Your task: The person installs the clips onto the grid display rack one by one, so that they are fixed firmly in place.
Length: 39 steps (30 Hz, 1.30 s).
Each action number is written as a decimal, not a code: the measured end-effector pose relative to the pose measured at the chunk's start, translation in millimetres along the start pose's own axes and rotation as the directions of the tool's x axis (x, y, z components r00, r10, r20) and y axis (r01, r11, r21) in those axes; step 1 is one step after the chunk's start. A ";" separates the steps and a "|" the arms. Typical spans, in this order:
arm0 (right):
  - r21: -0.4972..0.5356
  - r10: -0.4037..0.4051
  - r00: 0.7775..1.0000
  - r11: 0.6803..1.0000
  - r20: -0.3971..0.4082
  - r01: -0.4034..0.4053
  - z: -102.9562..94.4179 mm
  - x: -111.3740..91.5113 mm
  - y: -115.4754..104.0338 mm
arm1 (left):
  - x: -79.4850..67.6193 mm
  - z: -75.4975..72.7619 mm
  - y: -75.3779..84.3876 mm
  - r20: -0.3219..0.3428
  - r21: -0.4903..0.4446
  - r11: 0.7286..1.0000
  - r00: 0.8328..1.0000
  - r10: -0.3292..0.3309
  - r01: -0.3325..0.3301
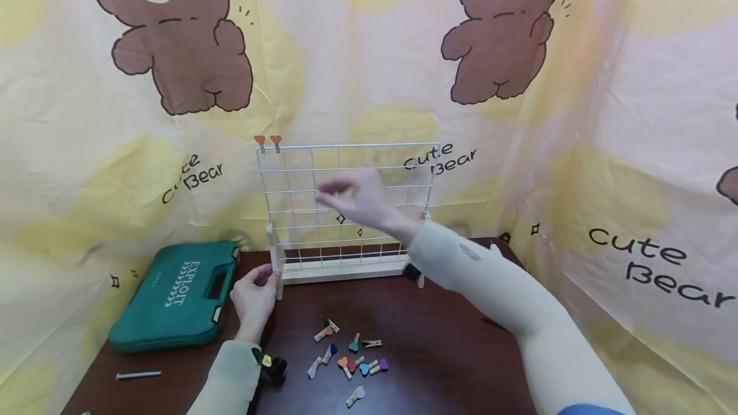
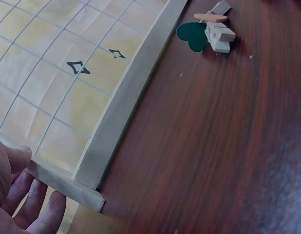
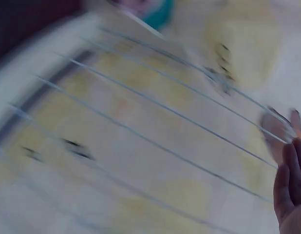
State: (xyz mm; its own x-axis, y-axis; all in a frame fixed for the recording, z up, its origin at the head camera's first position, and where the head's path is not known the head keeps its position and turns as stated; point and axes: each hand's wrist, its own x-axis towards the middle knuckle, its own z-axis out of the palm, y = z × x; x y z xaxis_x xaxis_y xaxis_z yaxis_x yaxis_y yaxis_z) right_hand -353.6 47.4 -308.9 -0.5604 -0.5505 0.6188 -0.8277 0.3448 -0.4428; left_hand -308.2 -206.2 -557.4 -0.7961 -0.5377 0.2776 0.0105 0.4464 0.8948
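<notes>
A white wire grid stands upright in a pale wooden base on the dark table. My left hand grips the base's left end piece; in the left wrist view its thumb lies on one side and the fingers on the other. In front of the grid, my right hand hangs in the air, blurred, with loosely bent fingers and nothing visible between them. Two clothespins with orange hearts, a left one and a right one, sit on the grid's top wire at the left corner.
Several heart-topped clothespins in mixed colours lie scattered in front of the grid. A green hard case lies to the left, with a thin grey rod before it. A bear-print curtain hangs close behind.
</notes>
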 end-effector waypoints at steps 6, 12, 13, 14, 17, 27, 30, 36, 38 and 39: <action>0.020 0.131 0.946 0.990 0.295 -0.143 31.1 -112.2 42.5 | -0.9 0.0 1.0 0.005 0.005 1.000 1.000 -0.005 0.005; 0.048 0.203 0.830 0.963 0.519 -0.265 57.0 -193.4 68.1 | -0.7 0.2 2.6 0.012 0.006 1.000 1.000 -0.006 0.005; 0.045 0.207 0.815 0.961 0.541 -0.274 60.6 -201.1 70.3 | -0.7 0.1 2.9 0.009 0.007 1.000 1.000 -0.005 0.005; 0.037 0.206 0.804 0.961 0.558 -0.272 63.9 -207.1 71.4 | -0.7 -0.2 3.0 0.006 0.008 1.000 1.000 -0.005 0.005; -0.005 0.209 0.778 0.967 0.593 -0.256 73.9 -218.5 74.0 | -1.3 -0.7 3.2 -0.002 0.009 1.000 1.000 -0.002 0.002; -0.118 0.205 0.758 0.979 0.620 -0.168 81.7 -223.8 72.8 | -2.3 1.0 2.7 -0.002 0.007 1.000 1.000 0.001 -0.001; -0.082 0.179 0.781 0.983 0.599 -0.163 76.9 -222.7 74.9 | -2.4 1.3 3.7 0.002 0.001 1.000 1.000 0.002 -0.002; -0.023 0.211 0.822 0.972 0.529 -0.235 62.9 -213.4 78.6 | -2.5 1.0 4.8 -0.011 -0.005 1.000 1.000 0.002 -0.002; 0.012 0.246 0.823 0.956 0.512 -0.293 56.9 -208.2 78.4 | -2.8 1.0 4.5 -0.013 -0.007 1.000 1.000 0.002 -0.003; 0.036 0.265 0.820 0.944 0.507 -0.327 53.4 -204.8 77.4 | -3.1 0.9 4.3 -0.013 -0.008 1.000 1.000 0.004 -0.004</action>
State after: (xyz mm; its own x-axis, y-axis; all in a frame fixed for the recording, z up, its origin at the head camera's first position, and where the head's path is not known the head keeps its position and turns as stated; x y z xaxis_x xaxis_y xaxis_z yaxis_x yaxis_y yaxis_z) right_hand -301.3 146.2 -504.6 -0.6639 -0.7453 0.0617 -0.5971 0.4786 -0.6437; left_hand -306.2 -202.0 -554.8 -0.7883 -0.5450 0.2856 0.0184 0.4431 0.8963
